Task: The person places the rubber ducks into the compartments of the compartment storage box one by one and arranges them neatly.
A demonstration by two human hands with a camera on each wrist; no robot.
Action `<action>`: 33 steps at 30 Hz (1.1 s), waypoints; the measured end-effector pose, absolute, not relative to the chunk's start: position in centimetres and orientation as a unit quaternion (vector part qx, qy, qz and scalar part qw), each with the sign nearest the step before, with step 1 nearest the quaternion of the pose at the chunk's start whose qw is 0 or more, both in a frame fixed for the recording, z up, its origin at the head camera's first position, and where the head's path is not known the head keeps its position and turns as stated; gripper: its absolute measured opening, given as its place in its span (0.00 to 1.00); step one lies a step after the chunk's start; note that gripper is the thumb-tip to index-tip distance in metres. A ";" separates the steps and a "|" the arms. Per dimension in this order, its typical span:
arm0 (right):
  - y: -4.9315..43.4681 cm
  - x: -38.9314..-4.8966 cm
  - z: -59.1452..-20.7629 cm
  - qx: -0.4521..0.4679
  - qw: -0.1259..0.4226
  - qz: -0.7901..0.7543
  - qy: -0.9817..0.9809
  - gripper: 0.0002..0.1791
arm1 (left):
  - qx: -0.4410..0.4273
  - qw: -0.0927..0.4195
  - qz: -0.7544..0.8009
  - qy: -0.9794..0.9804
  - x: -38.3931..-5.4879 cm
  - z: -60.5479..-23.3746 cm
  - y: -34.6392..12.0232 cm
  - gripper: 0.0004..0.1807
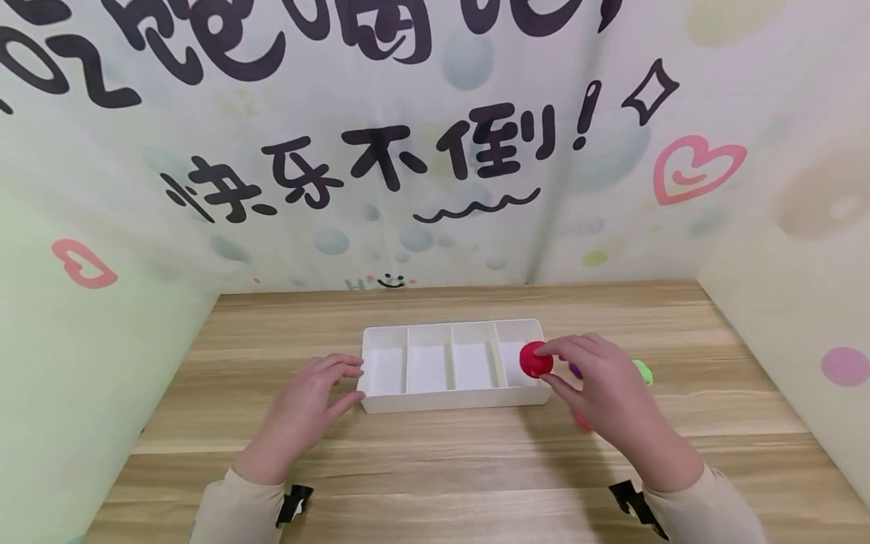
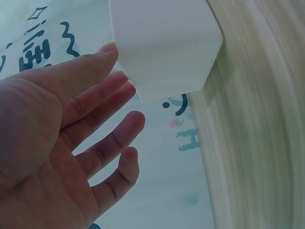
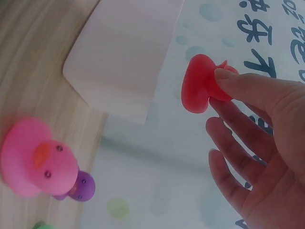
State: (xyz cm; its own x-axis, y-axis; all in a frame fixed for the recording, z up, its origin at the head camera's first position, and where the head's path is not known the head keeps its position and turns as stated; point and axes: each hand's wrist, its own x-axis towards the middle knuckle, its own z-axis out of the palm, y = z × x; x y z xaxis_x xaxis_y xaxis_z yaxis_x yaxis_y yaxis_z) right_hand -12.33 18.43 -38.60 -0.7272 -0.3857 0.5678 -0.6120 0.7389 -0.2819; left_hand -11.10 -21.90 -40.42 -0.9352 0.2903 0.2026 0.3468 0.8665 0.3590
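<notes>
A white box (image 1: 455, 400) with several compartments in a row sits on the table. My right hand (image 1: 605, 385) pinches a red rubber duck (image 3: 198, 86) between thumb and fingers, above the box's rightmost compartment in the head view. At the box's left end is my left hand (image 1: 306, 400); in the left wrist view its thumb and fingertips (image 2: 125, 76) touch or nearly touch the white end wall, with the fingers relaxed. Near the right hand stand a pink rubber duck (image 3: 35, 157) and a smaller purple duck (image 3: 84, 186).
A light green toy (image 1: 643, 372) lies right of the right hand, partly covered by it in the head view. The wood-grain table (image 1: 421, 468) meets a printed cloth backdrop (image 1: 306, 249) behind the box, with side walls left and right.
</notes>
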 end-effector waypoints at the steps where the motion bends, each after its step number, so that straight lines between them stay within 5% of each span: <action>1: 18.2 -12.4 -38.6 0.280 0.244 0.232 -0.899 0.22 | -0.165 0.071 -0.198 -0.964 -11.1 -40.4 -21.9 0.17; 25: 13.0 -14.5 -38.3 0.306 0.195 0.233 -0.902 0.21 | -0.168 0.077 -0.198 -0.963 -11.1 -40.7 -21.7 0.17; 33: 11.9 -14.9 -38.7 0.326 0.216 0.234 -0.890 0.19 | -0.165 0.089 -0.197 -0.962 -11.1 -40.9 -21.8 0.17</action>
